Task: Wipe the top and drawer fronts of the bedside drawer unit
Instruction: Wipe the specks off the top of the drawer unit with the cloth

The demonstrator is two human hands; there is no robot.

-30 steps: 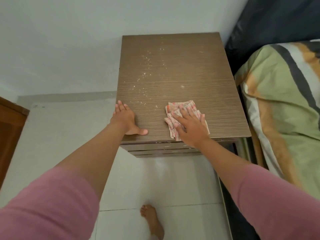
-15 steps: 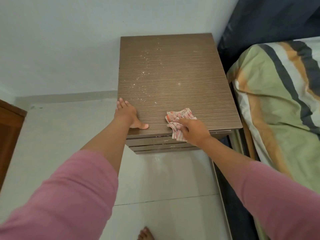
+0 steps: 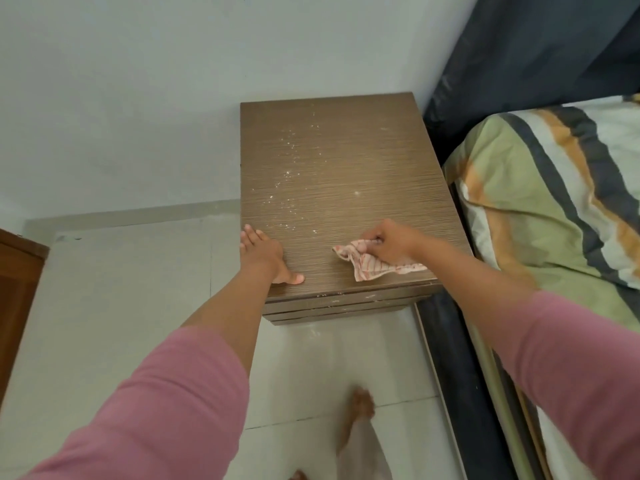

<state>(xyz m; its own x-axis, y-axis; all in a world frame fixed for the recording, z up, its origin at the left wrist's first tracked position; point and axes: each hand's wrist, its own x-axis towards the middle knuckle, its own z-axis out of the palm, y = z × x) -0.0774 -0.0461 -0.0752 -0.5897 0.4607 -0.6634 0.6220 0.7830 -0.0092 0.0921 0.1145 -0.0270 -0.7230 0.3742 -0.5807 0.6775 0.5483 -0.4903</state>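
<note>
Brown wood-grain bedside drawer unit [image 3: 339, 174]: against the pale wall, just beside the bed; top scattered with white specks across its left and middle; edges of the drawer fronts [image 3: 343, 303] visible below the near rim, with white marks along them.

Pink-and-white striped cloth [image 3: 372, 263]: crumpled, lying on the near right part of the top, one corner trailing toward the front edge.

Right hand [image 3: 389, 242]: fingers curled, grasping the cloth's upper end against the top.

Left hand [image 3: 265, 254]: flat on the near left corner of the top, fingers straight, thumb spread along the front edge, holding nothing.

Pink long sleeves [image 3: 156, 410]: on both forearms.

Green, orange, grey and white striped bedding [image 3: 554, 188]: on the bed at right.

White tiled floor [image 3: 121, 306]: bare foot [image 3: 360, 410] near the bottom.
</note>
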